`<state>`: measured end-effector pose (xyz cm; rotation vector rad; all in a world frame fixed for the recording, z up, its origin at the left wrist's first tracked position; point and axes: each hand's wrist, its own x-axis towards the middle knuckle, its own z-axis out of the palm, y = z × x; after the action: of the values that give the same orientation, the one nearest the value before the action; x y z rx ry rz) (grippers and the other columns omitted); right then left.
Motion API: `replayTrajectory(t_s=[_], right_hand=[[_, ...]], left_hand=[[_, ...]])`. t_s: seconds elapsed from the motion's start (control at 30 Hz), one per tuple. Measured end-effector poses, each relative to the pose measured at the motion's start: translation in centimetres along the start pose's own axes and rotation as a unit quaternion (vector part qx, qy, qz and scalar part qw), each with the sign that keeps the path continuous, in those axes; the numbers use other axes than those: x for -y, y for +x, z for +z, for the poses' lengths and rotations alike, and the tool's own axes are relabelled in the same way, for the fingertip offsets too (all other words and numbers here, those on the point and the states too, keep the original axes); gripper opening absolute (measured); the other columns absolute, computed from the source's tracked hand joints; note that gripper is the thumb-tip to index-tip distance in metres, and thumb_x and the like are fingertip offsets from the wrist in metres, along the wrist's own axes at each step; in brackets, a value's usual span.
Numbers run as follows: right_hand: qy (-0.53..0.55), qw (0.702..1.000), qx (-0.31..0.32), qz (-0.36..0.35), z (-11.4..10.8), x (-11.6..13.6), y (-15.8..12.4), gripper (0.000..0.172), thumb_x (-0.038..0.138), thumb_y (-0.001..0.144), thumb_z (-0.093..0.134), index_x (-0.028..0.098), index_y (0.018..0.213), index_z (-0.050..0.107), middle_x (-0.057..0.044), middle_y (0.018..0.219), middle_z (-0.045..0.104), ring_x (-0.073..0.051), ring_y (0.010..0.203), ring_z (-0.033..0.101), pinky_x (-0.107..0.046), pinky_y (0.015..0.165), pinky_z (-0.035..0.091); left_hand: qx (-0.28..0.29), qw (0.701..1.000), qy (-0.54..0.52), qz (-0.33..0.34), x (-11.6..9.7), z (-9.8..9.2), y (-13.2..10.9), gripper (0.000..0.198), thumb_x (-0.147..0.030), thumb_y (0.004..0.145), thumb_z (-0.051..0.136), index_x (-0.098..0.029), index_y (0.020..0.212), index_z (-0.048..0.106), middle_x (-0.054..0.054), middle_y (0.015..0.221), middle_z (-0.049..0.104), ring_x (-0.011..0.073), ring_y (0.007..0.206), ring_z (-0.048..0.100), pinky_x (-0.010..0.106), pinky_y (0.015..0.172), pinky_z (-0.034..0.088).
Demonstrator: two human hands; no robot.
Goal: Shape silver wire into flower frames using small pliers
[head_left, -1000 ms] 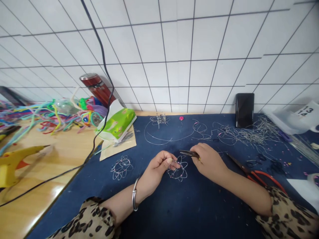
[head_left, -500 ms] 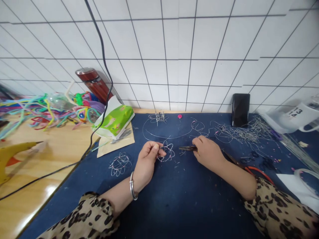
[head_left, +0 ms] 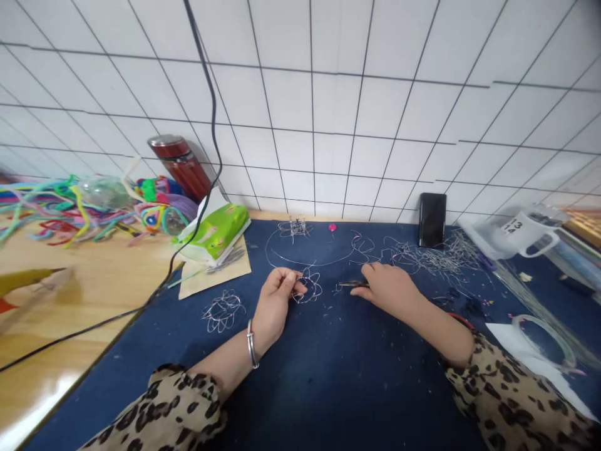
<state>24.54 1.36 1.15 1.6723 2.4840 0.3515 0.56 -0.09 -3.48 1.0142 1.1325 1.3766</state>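
Over a blue mat, left hand pinches a beaded wire ring, right hand grips pliers; wooden worktop left of mat, white tiled wall behind it.

- The person's left hand pinches a beaded wire flower between thumb and fingers.
- The right hand grips needle-nose pliers, their tips pointing toward the flower, apart from it.
- A second wire flower lies on the navy mat, left of the left hand.
- Beyond the right hand, tangled wire lies beside a black phone-like device.
- A green tissue pack sits near a tilted red-brown flask.
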Motion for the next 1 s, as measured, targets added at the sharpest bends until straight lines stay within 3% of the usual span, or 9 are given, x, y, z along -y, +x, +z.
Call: replayTrajectory(t_s=[0.17, 0.37, 0.53, 0.83, 1.0], right_hand=[[-0.009, 1.000, 0.004, -0.024, 0.4, 0.5, -0.3, 0.049, 0.064, 0.080, 0.036, 0.019, 0.093, 0.051, -0.008, 0.083, 0.057, -0.022, 0.080, 0.056, -0.032, 0.069, 0.038], [-0.015, 0.999, -0.017, -0.022, 0.8, 0.6, -0.3, 0.045, 0.061, 0.080, 0.041, 0.019, 0.092, 0.052, -0.008, 0.084, 0.058, -0.023, 0.081, 0.055, -0.034, 0.071, 0.036], [0.001, 1.000, 0.015, -0.017, 1.0, 0.8, -0.4, 0.043, 0.058, 0.083, 0.037, 0.019, 0.092, 0.054, -0.008, 0.086, 0.060, -0.023, 0.084, 0.057, -0.035, 0.073, 0.037], [0.011, 0.997, 0.064, -0.035, 0.1, 0.7, -0.3, 0.053, 0.061, 0.084, 0.027, 0.019, 0.094, 0.057, -0.009, 0.083, 0.064, -0.022, 0.076, 0.062, -0.030, 0.063, 0.039], [0.054, 0.989, 0.116, -0.071, -1.1, 0.2, -1.1, 0.058, 0.066, 0.083, 0.020, 0.023, 0.087, 0.059, -0.004, 0.077, 0.065, -0.019, 0.069, 0.062, -0.024, 0.055, 0.036]], left_hand=[[0.030, 0.999, 0.035, 0.016, 0.0, -0.1, -0.1, 0.019, -0.034, 0.085, 0.050, -0.016, 0.085, 0.056, 0.002, 0.068, 0.063, 0.0123, 0.064, 0.056, 0.025, 0.066, 0.042], [0.056, 0.997, 0.051, 0.017, -0.1, -0.1, -0.3, 0.020, -0.034, 0.085, 0.050, -0.016, 0.087, 0.058, 0.002, 0.066, 0.063, 0.0127, 0.064, 0.056, 0.024, 0.066, 0.041], [0.071, 0.996, 0.049, 0.004, -0.3, -0.1, -0.6, 0.020, -0.035, 0.085, 0.050, -0.017, 0.087, 0.058, 0.002, 0.066, 0.063, 0.0130, 0.064, 0.056, 0.025, 0.066, 0.041], [0.096, 0.995, 0.032, 0.015, -0.4, 0.0, -1.0, 0.021, -0.036, 0.085, 0.049, -0.016, 0.085, 0.056, 0.002, 0.064, 0.063, 0.0126, 0.061, 0.056, 0.024, 0.063, 0.040], [0.118, 0.992, 0.031, 0.013, -0.6, 0.0, -1.5, 0.020, -0.035, 0.086, 0.049, -0.016, 0.085, 0.056, 0.002, 0.064, 0.063, 0.0120, 0.061, 0.056, 0.022, 0.061, 0.039]])
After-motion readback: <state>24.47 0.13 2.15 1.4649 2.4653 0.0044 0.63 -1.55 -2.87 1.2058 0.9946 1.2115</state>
